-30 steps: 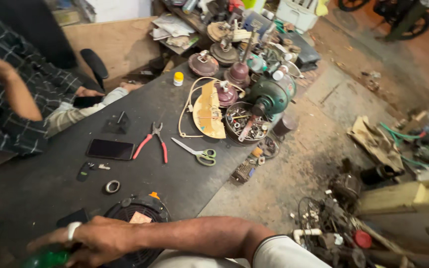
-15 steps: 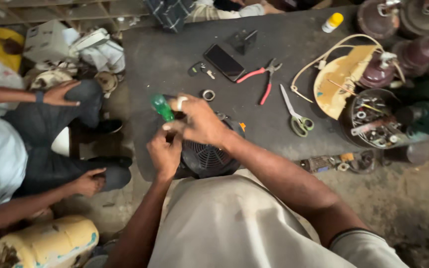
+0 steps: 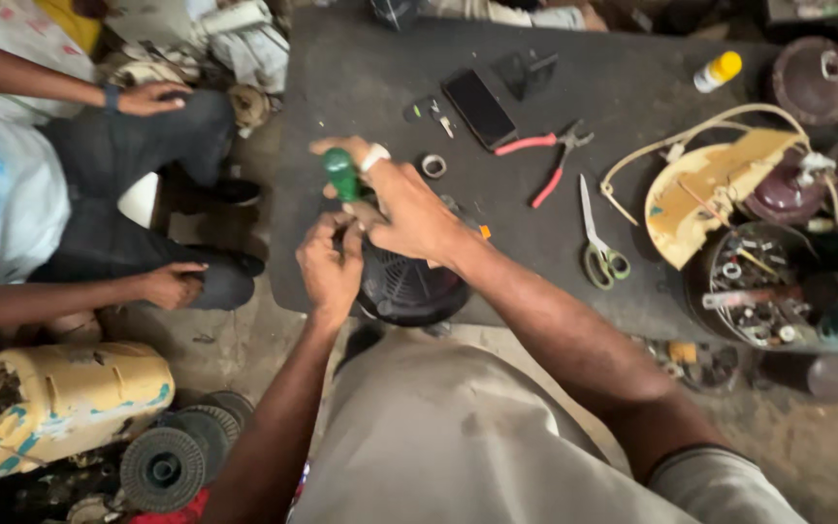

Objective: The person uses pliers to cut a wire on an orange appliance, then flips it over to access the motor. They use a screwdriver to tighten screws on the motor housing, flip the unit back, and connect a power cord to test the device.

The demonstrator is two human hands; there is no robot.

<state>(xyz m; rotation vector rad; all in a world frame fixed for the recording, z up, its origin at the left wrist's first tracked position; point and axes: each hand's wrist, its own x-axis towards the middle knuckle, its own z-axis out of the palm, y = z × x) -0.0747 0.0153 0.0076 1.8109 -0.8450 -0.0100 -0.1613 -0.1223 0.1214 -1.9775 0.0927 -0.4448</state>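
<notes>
My right hand (image 3: 407, 206), with a pale ring on one finger, is closed around the green handle of a screwdriver (image 3: 341, 175) held roughly upright. Just below the handle, my left hand (image 3: 330, 264) pinches at the shaft, which the fingers hide. Both hands are over a round black vented housing (image 3: 411, 291) at the near edge of the dark worktop (image 3: 361, 68). The screwdriver tip is out of sight.
On the worktop lie a dark phone (image 3: 478, 107), a metal ring (image 3: 433, 165), red-handled pliers (image 3: 545, 160), scissors (image 3: 597, 243), a yellow-capped bottle (image 3: 720, 70), a yellow curved cover (image 3: 700, 189) and a tub of small parts (image 3: 754, 286). Another person (image 3: 12, 194) sits at left; a yellow casing (image 3: 70, 403) lies below.
A second ago my right hand was reaching across the worktop. It then brought the green screwdriver over the black housing, my left hand joined it, and both have stayed there.
</notes>
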